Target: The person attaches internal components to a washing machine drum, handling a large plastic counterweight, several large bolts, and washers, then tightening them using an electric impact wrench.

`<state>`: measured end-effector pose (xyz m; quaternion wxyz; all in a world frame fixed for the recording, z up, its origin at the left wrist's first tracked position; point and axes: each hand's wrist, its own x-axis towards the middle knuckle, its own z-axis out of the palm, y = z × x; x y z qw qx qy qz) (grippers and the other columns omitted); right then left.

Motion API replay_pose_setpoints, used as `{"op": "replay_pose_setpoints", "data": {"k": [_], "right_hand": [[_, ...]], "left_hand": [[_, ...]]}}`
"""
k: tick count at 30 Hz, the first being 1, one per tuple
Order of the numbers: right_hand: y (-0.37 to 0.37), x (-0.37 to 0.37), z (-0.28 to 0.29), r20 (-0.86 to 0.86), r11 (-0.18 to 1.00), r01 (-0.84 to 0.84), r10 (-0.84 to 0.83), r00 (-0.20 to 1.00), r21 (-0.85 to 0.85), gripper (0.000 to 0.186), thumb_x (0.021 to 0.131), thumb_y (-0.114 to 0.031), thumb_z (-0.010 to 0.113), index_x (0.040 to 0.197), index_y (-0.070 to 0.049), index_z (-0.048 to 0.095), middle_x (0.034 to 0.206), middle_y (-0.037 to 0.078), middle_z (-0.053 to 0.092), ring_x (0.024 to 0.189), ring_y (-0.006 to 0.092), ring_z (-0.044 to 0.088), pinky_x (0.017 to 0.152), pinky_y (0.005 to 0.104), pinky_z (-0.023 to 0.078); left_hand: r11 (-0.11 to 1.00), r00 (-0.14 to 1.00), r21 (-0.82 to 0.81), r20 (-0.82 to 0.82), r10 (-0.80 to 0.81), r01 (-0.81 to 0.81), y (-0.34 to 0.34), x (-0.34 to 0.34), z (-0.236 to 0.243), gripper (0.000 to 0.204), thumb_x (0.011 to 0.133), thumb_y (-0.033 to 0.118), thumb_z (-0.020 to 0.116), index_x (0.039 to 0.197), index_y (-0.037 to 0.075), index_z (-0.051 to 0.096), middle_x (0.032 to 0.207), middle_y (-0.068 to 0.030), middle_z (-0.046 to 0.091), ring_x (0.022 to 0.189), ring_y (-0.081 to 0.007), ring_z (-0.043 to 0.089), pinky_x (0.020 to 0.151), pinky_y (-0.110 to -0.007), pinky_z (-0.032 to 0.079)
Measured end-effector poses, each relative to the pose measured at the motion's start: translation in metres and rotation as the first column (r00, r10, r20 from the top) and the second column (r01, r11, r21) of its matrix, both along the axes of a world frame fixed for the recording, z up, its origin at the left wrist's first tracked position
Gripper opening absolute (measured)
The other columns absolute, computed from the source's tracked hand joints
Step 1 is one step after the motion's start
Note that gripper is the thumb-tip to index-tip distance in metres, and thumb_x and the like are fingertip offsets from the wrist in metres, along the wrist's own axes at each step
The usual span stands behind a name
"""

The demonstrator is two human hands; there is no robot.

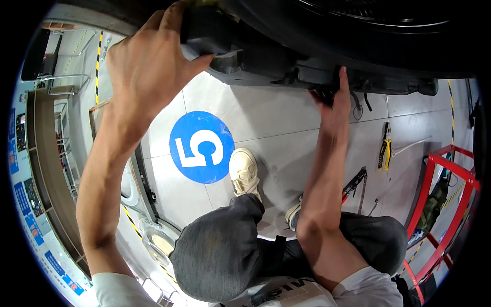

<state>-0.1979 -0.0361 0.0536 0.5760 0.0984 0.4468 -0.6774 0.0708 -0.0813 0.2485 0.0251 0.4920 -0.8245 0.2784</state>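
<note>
A large dark machine part (317, 56) with black plastic along its lower edge fills the top of the head view. I cannot tell its exact kind. My left hand (153, 66) grips its left end, by a black block (207, 33), with the thumb pressed below that block. Some of the left fingertips are lost in the dark. Farther right, my right hand (335, 100) holds the lower edge from beneath, thumb pointing up along the front and the other fingers partly hidden under it. A thin dark cable (368, 101) hangs just right of this hand.
Yellow-handled pliers (385, 148), a metal wrench (409, 146) and a red-handled tool (354, 184) lie on the tiles at right. Beyond them stands a red metal frame (427, 189). A blue round floor marker (176, 138) is beside my shoe (244, 169). Shelving (46, 169) lines the left.
</note>
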Motion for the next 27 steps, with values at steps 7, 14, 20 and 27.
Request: {"op": "replay_pose_setpoints", "data": {"k": [7, 14, 20, 27], "right_hand": [[0.014, -0.001, 0.003, 0.025, 0.998, 0.023, -0.022, 0.999, -0.052, 0.081, 0.079, -0.036, 0.076, 0.138, 0.001, 0.034, 0.135, 0.019, 0.038, 0.124, 0.0342, 0.039, 0.104, 0.0524, 0.033], [0.016, 0.006, 0.012, 0.102, 0.997, 0.075, -0.072, 0.992, -0.021, 0.066, 0.082, -0.032, 0.073, 0.132, -0.002, 0.043, 0.125, 0.016, 0.047, 0.111, 0.0300, 0.049, 0.097, 0.0506, 0.041], [0.016, 0.008, 0.026, 0.087, 0.995, 0.098, -0.096, 0.992, -0.012, 0.061, 0.083, -0.033, 0.072, 0.129, -0.002, 0.046, 0.125, 0.015, 0.048, 0.109, 0.0277, 0.050, 0.094, 0.0459, 0.043], [0.007, -0.001, 0.029, -0.029, 0.990, 0.127, -0.129, 0.991, -0.062, 0.053, 0.083, -0.041, 0.067, 0.117, -0.002, 0.054, 0.109, 0.010, 0.056, 0.102, 0.0229, 0.053, 0.091, 0.0417, 0.045]], "left_hand": [[0.993, 0.986, 0.050, -0.137, -0.099, 0.107, 0.012, -0.011, 0.022, 0.071, 0.061, 0.035, 0.087, 0.119, 0.004, 0.060, 0.101, -0.0144, 0.069, 0.081, -0.0271, 0.071, 0.067, -0.029, 0.058], [0.987, 0.976, 0.096, -0.187, -0.109, 0.129, 0.016, -0.014, 0.038, 0.076, 0.061, 0.030, 0.086, 0.124, 0.002, 0.054, 0.096, -0.0155, 0.069, 0.079, -0.0293, 0.071, 0.071, -0.032, 0.059], [0.975, 0.969, 0.014, -0.113, -0.218, 0.221, 0.010, -0.001, 0.046, 0.075, 0.060, 0.041, 0.086, 0.117, 0.001, 0.056, 0.090, -0.0123, 0.065, 0.079, -0.0270, 0.067, 0.073, -0.034, 0.054], [0.998, 0.997, 0.018, 0.049, -0.061, 0.060, 0.007, 0.015, 0.049, 0.089, 0.064, 0.051, 0.079, 0.131, 0.003, 0.046, 0.121, -0.0226, 0.054, 0.119, -0.0390, 0.049, 0.104, -0.054, 0.029]]}}
